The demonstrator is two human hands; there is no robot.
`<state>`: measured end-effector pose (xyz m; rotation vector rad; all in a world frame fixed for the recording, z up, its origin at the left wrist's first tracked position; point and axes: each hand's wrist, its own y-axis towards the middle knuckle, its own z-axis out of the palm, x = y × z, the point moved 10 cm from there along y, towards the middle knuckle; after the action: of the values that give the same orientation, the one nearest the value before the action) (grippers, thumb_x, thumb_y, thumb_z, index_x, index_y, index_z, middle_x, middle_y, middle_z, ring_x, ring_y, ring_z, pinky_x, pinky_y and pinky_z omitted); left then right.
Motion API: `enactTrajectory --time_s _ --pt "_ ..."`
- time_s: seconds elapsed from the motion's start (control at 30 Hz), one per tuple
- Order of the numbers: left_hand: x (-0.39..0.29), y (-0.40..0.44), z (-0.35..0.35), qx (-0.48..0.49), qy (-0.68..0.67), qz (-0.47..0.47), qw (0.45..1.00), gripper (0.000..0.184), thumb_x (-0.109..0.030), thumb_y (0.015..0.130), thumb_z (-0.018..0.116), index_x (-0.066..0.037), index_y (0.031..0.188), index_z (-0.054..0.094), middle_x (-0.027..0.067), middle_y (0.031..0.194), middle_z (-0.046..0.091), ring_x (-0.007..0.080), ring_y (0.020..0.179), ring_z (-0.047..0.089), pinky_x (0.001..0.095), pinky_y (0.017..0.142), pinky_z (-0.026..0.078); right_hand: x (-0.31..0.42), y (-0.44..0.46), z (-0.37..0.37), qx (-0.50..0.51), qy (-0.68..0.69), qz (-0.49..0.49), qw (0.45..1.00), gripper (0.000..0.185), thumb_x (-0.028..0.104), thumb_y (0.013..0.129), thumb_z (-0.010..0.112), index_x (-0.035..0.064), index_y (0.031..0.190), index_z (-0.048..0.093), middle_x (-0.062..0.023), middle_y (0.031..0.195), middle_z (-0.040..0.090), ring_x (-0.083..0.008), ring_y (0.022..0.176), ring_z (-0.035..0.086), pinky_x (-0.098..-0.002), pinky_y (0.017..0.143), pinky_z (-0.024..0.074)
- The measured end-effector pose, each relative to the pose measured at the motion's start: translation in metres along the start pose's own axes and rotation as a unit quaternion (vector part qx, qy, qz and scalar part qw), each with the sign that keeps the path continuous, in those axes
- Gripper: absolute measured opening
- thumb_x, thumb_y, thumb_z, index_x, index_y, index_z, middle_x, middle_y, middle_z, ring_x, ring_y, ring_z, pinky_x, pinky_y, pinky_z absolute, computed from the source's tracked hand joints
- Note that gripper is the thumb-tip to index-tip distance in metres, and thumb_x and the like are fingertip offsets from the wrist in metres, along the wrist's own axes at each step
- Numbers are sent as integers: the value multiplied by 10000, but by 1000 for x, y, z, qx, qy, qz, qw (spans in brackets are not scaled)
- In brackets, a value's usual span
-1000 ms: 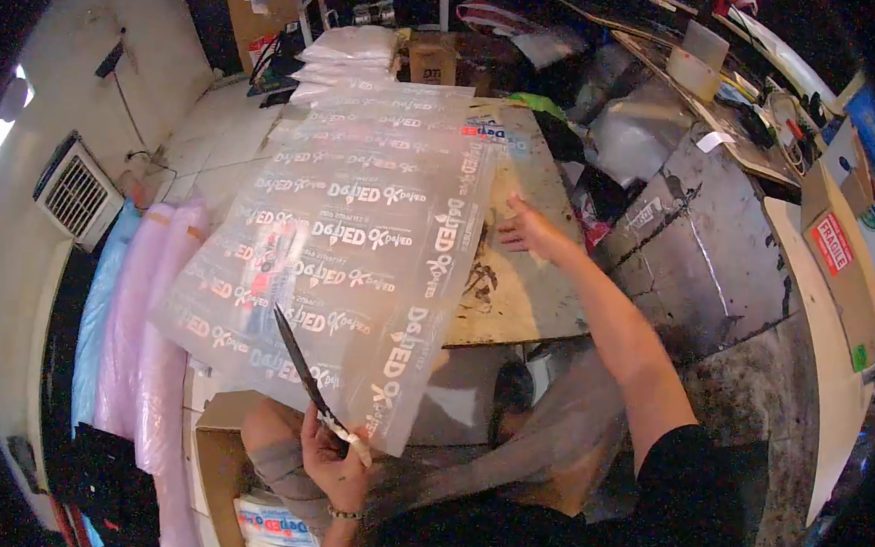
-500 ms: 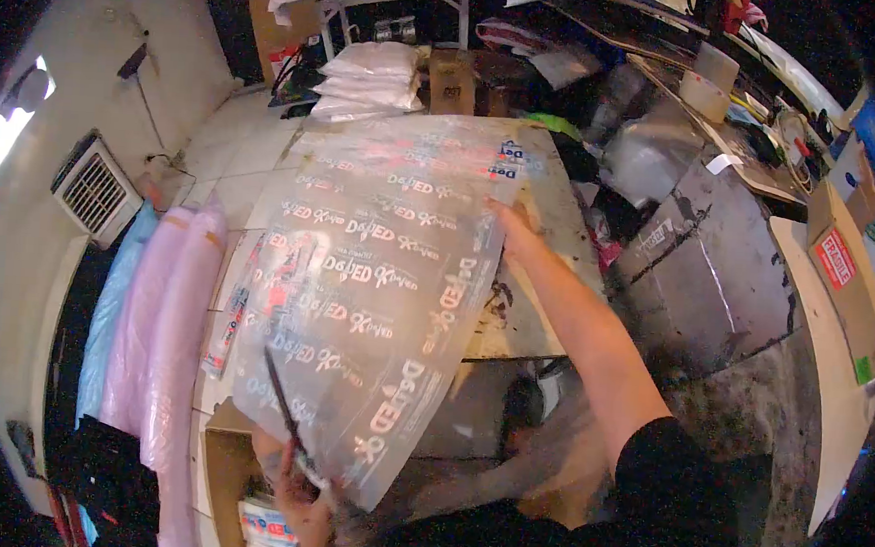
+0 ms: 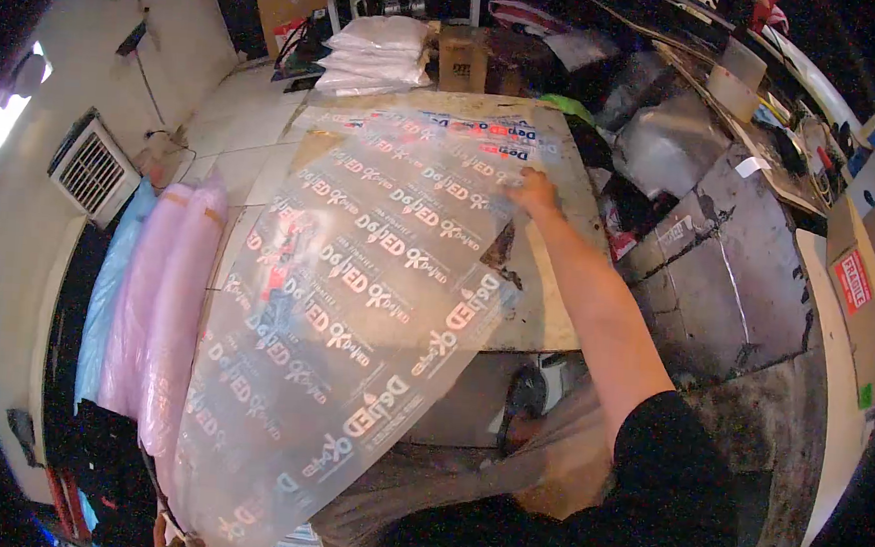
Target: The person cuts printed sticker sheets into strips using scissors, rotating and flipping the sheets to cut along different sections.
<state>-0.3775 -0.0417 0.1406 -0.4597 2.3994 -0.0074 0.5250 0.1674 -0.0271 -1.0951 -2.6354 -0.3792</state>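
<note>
A large translucent plastic sheet (image 3: pixel 358 269) with white and some red and blue lettering slants across the low table (image 3: pixel 545 310) toward me. At its far right edge, my right hand (image 3: pixel 533 192) is closed with the sheet's edge at its fingers. My left hand (image 3: pixel 176 540) is low at the lower left, partly cut off by the frame, beside the sheet's near corner. A long dark thin tool (image 3: pixel 152 482) extends up from its fingers; its exact kind is unclear.
Pink and blue plastic rolls (image 3: pixel 183 308) stand on the left. White packages (image 3: pixel 376 54) are stacked beyond the table, beside a small brown box (image 3: pixel 463 59). A large grey panel (image 3: pixel 729 261) leans on the right, near a carton with a red label (image 3: pixel 853 279).
My left hand and the dark tool have moved down and left. The sheet's near end has swung the same way. My right hand has shifted slightly right and up.
</note>
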Motion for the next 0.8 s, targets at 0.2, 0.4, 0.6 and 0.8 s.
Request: enactTrajectory --time_s 0.2,0.4,0.6,0.8 --pt "32 5 -3 -51 -17 32 998 515 -91 794 743 31 1261 564 185 1196 624 239 939 639 342 709 560 5 -8 2 -8 -92 -24 995 754 547 713 730 48 1256 573 -197 1281 560 -352 1182 545 -465 963 470" --pt "5 -13 -2 -106 -18 8 994 523 -108 799 725 0 1280 551 150 1143 629 213 929 628 320 747 533 -11 39 36 60 -119 -50 990 619 466 752 732 52 1197 616 -166 1306 547 -354 1178 549 -471 952 476" --pt "67 83 -81 -168 -117 85 975 567 -107 841 641 -15 1373 468 28 970 585 87 721 537 186 594 432 -23 40 54 -26 -65 -97 993 482 387 701 792 44 1020 680 -220 1152 579 -385 1037 591 -445 873 508" --pt "-58 165 -160 -150 -44 211 965 612 -59 853 609 -92 1429 404 1 765 595 65 553 507 217 464 375 -43 37 61 1 -5 -75 997 445 376 708 794 58 1002 695 -191 1175 577 -376 1025 602 -445 841 521"
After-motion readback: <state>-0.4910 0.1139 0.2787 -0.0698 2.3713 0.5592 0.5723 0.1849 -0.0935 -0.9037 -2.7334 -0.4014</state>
